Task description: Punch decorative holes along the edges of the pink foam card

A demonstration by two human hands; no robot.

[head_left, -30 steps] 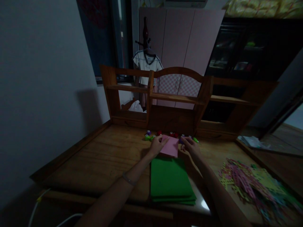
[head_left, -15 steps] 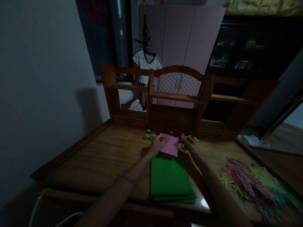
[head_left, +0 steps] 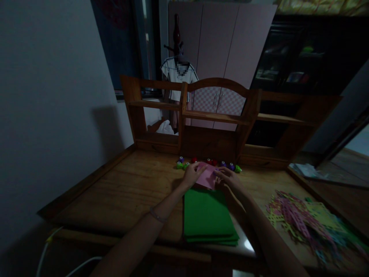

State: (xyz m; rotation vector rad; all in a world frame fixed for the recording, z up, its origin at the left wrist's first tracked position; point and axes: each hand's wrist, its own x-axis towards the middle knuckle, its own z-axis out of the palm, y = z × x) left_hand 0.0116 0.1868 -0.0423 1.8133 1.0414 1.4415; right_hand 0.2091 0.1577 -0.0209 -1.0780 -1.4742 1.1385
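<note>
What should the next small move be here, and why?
I'd probably line up the small purple piece squarely with the right edge of the pink sheet next: the right hand appears to pinch that piece at the edge, while the left hand grips the sheet's left side. Its overlap is too dim to tell.

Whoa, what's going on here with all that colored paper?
A person's left hand is holding a pink sheet above the wooden desk. The right hand is at the sheet's right edge, with something small and purple at its fingertips, too tiny to make out. A green stack lies nearer the person, and a pile of colorful cut-out strips lies off to the right.
</note>
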